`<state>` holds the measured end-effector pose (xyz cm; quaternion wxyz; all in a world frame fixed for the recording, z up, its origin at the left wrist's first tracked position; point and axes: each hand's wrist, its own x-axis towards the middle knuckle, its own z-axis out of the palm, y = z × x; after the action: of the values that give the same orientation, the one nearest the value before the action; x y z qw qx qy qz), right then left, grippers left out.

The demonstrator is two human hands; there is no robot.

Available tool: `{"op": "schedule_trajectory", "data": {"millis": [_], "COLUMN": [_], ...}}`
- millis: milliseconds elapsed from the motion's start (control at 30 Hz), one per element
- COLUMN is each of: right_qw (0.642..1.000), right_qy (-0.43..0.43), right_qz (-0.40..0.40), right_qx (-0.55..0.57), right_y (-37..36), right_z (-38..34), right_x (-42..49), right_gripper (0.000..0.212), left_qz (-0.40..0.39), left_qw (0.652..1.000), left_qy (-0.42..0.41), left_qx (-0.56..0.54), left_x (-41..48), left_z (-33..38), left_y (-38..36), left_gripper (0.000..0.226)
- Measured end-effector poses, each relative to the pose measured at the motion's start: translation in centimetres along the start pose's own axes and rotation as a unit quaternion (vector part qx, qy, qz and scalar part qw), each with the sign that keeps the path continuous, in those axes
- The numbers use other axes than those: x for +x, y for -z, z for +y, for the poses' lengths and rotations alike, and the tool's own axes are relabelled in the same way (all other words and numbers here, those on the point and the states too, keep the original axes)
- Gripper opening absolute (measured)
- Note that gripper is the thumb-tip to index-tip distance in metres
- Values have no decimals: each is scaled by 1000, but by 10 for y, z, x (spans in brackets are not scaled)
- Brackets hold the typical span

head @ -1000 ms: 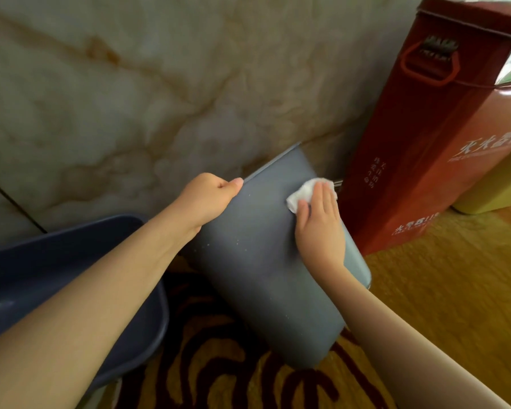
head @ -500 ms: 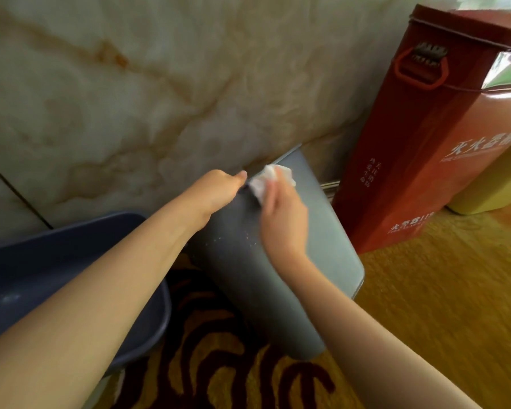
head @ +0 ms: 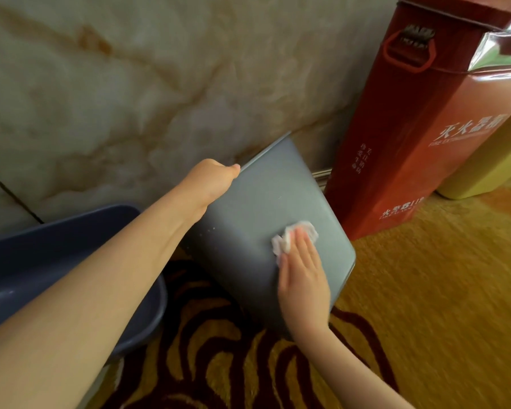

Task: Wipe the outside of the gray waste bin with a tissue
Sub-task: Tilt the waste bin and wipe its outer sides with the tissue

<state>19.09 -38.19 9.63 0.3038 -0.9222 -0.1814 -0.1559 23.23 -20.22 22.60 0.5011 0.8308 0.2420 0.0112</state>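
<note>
Backing the scene, a veined beige marble wall (head: 130,93) meets a gold carpet with dark red swirls (head: 425,305); a tall red metal fire-extinguisher box (head: 401,149) stands at right and a dark blue plastic basin (head: 42,255) lies at left. Between them, the gray rectangular plastic waste bin (head: 254,208) is tilted, its broad side facing up. The left hand (head: 210,181) is closed over the bin's upper left edge. The right hand (head: 303,276), fingers flat, presses a crumpled white tissue (head: 295,236) against the bin's side under the fingertips.
</note>
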Motion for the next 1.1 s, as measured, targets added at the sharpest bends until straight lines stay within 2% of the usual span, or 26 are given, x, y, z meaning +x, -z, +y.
{"op": "schedule_trajectory", "data": {"millis": [100, 167, 200, 300, 367, 467, 567, 633, 733, 833, 933, 1000, 1067, 1100], "right_qw": [997, 989, 981, 931, 919, 938, 980, 992, 989, 976, 968, 961, 943, 930], "right_qy": [-80, -144, -185, -270, -248, -158, -14, -2, -67, -134, -204, -248, -308, -342], "right_qz": [-2, 11, 33, 119, 157, 110, 54, 39, 55, 58, 50, 43, 42, 43], "right_qx": [-23, 2, 40, 215, 263, 289, 191, 116, 124, 160, 134, 111, 118, 126], "right_y": [3, 7, 10, 30, 39, 34, 15, 1, -3, 2, 3, 3, 4, 7], "right_z": [47, 62, 62, 33, 6, -38, -71, -71, -47, -13, 36, 66, 84, 89], "right_x": [-39, -45, -43, -9, 22, 68, 90, 97, 107, 111, 90, 64, 43, 38], "right_gripper": [41, 33, 31, 45, 38, 34, 32, 41, 46, 40, 28, 25, 26, 27], "left_qz": [-1, 2, 3, 2, -9, 0, 44, 80, 109, 104, 83, 51, 9, -11], "left_qw": [1000, 1000, 1000, 1000, 999, 999, 998, 992, 980, 980, 989, 995, 999, 1000], "left_qy": [1, 2, 4, 22, 32, 42, 7, -28, -68, -74, -48, -27, -7, 2], "left_qx": [-7, -9, -10, -16, -10, -3, 37, 97, 154, 154, 109, 76, 36, 15], "left_x": [0, -3, -3, -4, -7, -12, -18, -22, -24, -25, -24, -20, -17, -16], "left_z": [0, 2, 3, 5, 4, 5, 9, 11, 12, 16, 16, 15, 14, 14], "left_y": [0, -2, -4, -5, -4, -5, -12, -17, -21, -23, -23, -20, -17, -15], "left_gripper": [14, 16, 20, 44, 54, 52, 39, 47, 55, 54, 51, 40, 28, 33]}}
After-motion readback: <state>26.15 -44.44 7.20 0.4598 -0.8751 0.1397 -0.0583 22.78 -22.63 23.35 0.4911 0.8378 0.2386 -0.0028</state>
